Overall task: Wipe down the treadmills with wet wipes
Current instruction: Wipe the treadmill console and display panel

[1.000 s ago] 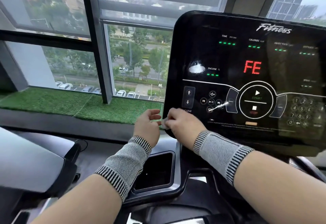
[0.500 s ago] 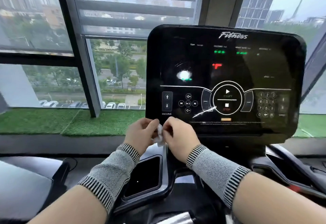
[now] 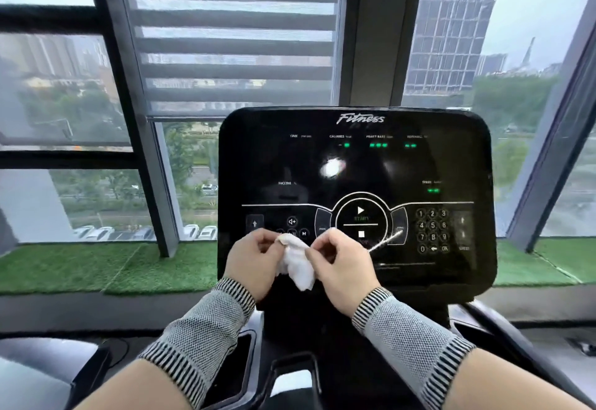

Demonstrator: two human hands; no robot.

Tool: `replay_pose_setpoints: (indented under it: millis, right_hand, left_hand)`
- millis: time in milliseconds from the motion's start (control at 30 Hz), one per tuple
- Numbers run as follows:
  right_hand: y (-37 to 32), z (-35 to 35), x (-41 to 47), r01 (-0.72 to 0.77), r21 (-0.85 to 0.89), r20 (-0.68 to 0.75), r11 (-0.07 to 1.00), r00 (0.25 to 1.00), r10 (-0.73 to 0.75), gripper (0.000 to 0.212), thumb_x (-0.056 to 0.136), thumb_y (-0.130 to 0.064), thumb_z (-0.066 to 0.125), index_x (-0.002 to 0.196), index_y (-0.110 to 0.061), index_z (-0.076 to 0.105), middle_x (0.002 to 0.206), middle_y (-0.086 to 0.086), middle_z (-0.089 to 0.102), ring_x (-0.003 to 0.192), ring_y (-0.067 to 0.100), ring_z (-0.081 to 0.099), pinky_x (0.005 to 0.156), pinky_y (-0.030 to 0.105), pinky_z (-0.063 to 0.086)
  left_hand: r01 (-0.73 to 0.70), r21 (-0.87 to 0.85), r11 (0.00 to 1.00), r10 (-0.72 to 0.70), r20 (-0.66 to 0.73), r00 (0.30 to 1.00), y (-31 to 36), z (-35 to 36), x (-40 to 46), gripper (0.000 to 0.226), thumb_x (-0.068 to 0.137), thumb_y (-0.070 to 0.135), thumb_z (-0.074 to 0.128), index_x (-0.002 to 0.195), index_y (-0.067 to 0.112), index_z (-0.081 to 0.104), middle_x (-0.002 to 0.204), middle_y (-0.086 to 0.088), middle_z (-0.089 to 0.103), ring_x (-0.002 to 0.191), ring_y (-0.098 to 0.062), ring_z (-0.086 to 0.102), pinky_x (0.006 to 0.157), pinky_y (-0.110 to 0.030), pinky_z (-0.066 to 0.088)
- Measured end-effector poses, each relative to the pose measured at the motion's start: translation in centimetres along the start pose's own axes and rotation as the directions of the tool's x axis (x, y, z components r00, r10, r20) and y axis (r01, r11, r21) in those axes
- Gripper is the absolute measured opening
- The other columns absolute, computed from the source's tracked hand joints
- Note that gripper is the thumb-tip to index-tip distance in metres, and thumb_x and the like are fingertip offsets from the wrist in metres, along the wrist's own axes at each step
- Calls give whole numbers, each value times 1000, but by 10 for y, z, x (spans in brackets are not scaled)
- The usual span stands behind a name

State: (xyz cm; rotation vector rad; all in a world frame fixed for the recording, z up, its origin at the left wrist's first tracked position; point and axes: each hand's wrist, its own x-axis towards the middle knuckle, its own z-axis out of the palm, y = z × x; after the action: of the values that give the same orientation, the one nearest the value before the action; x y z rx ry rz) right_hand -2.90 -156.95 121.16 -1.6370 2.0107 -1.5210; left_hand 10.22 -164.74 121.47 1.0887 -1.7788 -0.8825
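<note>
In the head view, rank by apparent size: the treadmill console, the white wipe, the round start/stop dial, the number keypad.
1. treadmill console
2. round start/stop dial
3. number keypad and white wipe: they look alike, and the wipe is crumpled, partly hidden and nearer the camera, so unranked.

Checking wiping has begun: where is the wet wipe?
Head view, centre: the wet wipe is pinched between left hand and right hand, before the console's lower left.

Blind: we see a striped roller blind (image 3: 232,38) at upper centre.
Turf: we see green artificial turf (image 3: 106,267) along the sill, lower left and right.
Outside: we see a tall building (image 3: 451,28) upper right, parked cars (image 3: 106,233) at left.
</note>
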Motion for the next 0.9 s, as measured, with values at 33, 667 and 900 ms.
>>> replay_pose_setpoints:
  millis: [33,667,900]
  right_hand:
    - [1,-7,2,-2,22,-12,1000,1000,2,24,83,-18,69,71,-32,53,67,-11,59,66,-4,55,62,9,42]
    - [9,-41,22,-131,424,83,896,991,105,10,85,-23,70,76,-26,72,85,-7,72,83,2,67,76,16,52]
    - [-30,-4,61,18,240,-36,971,999,-10,12,84,-21,70,76,-29,66,73,-11,66,67,0,62,64,12,49]
  left_hand:
    - [-1,-18,1000,0,-12,1000,6,6,0,7,90,18,62,84,18,68,71,5,67,60,0,58,53,-6,40]
    - [13,-214,977,16,133,991,53,46,10,21,92,22,60,79,10,70,77,-16,71,77,-34,69,76,-51,57]
    - [-23,-151,988,7,-103,995,35,2,29,17,93,15,57,94,20,73,82,2,72,73,-7,68,74,-34,57]
